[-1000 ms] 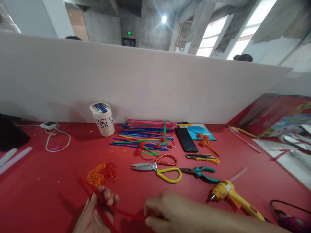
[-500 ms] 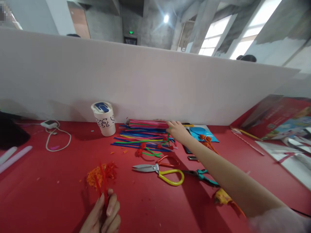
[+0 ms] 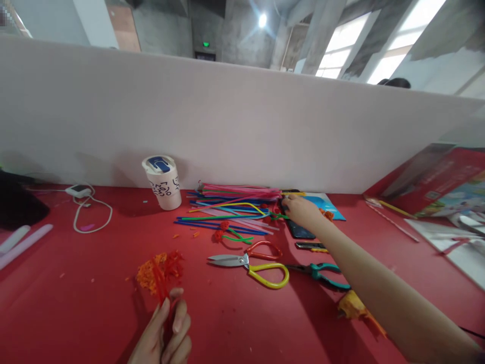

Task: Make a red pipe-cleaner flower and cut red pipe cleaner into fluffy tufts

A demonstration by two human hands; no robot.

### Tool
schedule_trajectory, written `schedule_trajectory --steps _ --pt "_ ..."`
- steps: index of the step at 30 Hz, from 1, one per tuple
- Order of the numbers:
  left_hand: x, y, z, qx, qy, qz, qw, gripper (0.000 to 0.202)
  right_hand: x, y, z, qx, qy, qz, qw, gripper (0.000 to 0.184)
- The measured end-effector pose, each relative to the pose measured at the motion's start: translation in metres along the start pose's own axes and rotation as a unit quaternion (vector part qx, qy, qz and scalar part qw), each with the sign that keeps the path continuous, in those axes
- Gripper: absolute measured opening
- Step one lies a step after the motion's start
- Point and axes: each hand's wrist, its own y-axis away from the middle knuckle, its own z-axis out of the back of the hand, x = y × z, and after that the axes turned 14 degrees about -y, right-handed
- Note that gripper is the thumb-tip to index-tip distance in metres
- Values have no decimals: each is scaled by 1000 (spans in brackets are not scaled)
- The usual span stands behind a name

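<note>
Slim, bright-red strips (image 3: 161, 285) slant from a left hand (image 3: 164, 328), pinched between thumb and fingers before a pile of orange and red clippings (image 3: 149, 275) on a red table (image 3: 220, 328). Farther back, the right hand (image 3: 301, 208) extends over a dark phone (image 3: 302, 230), its grip impossible to tell, while a white cup (image 3: 169, 199) near the partition (image 3: 235, 126) bears illegible dark markings.
</note>
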Motion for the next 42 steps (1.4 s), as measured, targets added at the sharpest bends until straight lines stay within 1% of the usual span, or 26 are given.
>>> schedule_trajectory --steps 2,4,8,11,12,14,16,17,19,20,22,23,24,25,26,27,28,30,32,34,36,38,39,40,41,42 --pt "0 2 -5 -7 3 -12 1000 24 25 10 2 -14 -38 38 998 25" --pt "-2 6 -10 -20 11 -34 999 15 52 27 3 -8 -82 91 992 20" --pt "-12 17 -12 -28 -7 -87 996 7 99 77 3 28 -160 164 973 17" --pt "-18 23 -13 9 -59 -127 990 12 122 117 -2 54 -217 197 955 15" --pt "-20 26 -15 31 -85 -138 986 14 127 128 -4 68 -264 199 941 15" --pt "-20 32 -21 76 -167 -142 973 16 136 146 -7 84 -342 196 915 16" --pt "-21 41 -29 112 -253 -139 951 21 142 157 -7 82 -397 183 896 17" --pt "-23 46 -33 125 -299 -141 935 24 143 161 -6 73 -416 178 889 17" --pt "-28 59 -40 113 -406 -165 892 28 143 167 -1 49 -441 173 879 18" --pt "-32 65 -42 97 -479 -190 852 30 140 169 2 35 -444 172 879 18" --pt "-41 74 -42 37 -611 -269 743 32 132 171 6 11 -432 167 886 18" --pt "-44 76 -41 8 -657 -304 690 32 127 172 6 3 -419 163 893 19" --pt "-46 77 -38 1 -696 -309 649 33 122 173 4 -1 -413 156 897 19" --pt "-46 75 -35 0 -724 -302 621 33 116 174 1 -2 -411 149 899 20" --pt "-44 72 -31 3 -741 -289 606 33 112 176 -5 -1 -409 141 901 20" --pt "-41 67 -27 4 -750 -271 604 33 108 177 -12 1 -407 133 904 21" --pt "-36 62 -21 -6 -748 -251 615 32 105 180 -20 3 -403 124 907 22" --pt "-26 53 -11 -31 -731 -196 653 32 102 189 -39 -6 -392 104 914 25" --pt "-18 47 -1 -26 -713 -196 672 31 101 204 -56 -27 -377 84 922 31" --pt "-13 49 8 -7 -698 -200 688 32 99 224 -70 -47 -361 60 930 46" --pt "-8 56 14 6 -686 -199 700 33 96 249 -80 -62 -346 31 936 61" --pt "0 66 16 17 -678 -193 709 34 94 275 -84 -79 -329 -1 941 67" --pt "6 71 16 30 -673 -186 715 34 95 287 -83 -68 -344 -15 936 68" --pt "14 76 14 53 -668 -159 725 36 98 297 -80 -54 -375 -29 925 66" --pt "25 80 11 83 -661 -127 735 37 104 305 -76 -34 -417 -44 907 64" --pt "36 84 7 116 -646 -107 747 37 112 311 -71 2 -471 -49 881 62"
